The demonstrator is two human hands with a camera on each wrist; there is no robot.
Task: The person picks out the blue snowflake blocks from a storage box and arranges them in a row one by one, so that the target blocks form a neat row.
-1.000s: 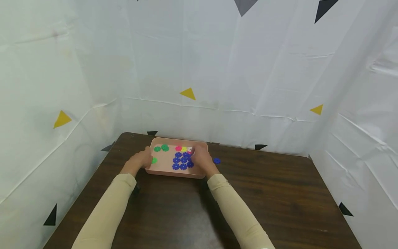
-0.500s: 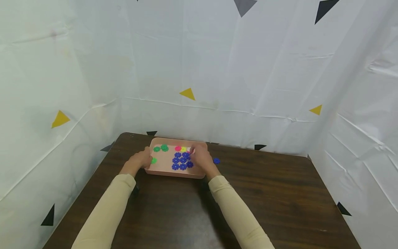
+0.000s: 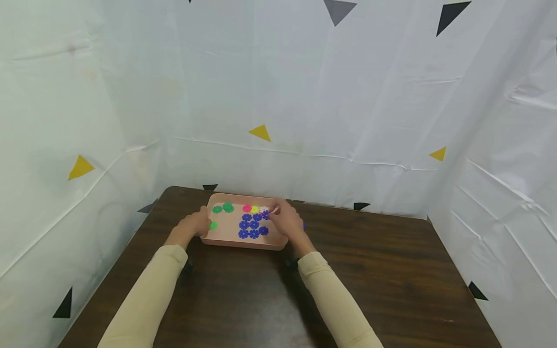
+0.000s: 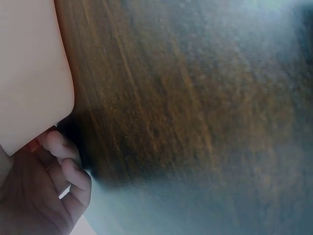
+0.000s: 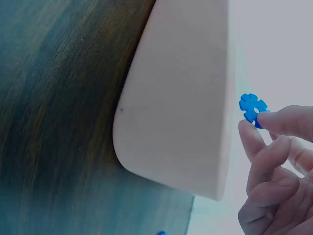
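A shallow pink tray (image 3: 243, 243) near the table's far edge holds flower-shaped plastic discs. Its left end is gripped by my left hand (image 3: 196, 224), and the left wrist view shows those fingers (image 4: 70, 166) curled at the underside of the tray wall (image 4: 36, 73). Over the tray's right side, my right hand (image 3: 288, 221) pinches a blue flower-shaped disc (image 5: 250, 105) between thumb and finger, plain in the right wrist view. Blue discs (image 3: 254, 225) lie in close rows beside that hand. Behind them sit a pink disc (image 3: 247, 208), a yellow disc (image 3: 255, 210) and white ones.
Dark green discs (image 3: 227, 207) lie at the tray's back left, and a lighter green disc (image 3: 213, 225) is by the left hand. Outside the tray, a blue disc (image 3: 304, 226) on the brown table (image 3: 370, 270) is partly hidden by the right hand. White sheeting (image 3: 304, 96) surrounds the table.
My right hand has drawn slightly to the right, so more of the back-right discs show and the blue disc on the table is mostly covered. The left hand keeps its grip on the tray.
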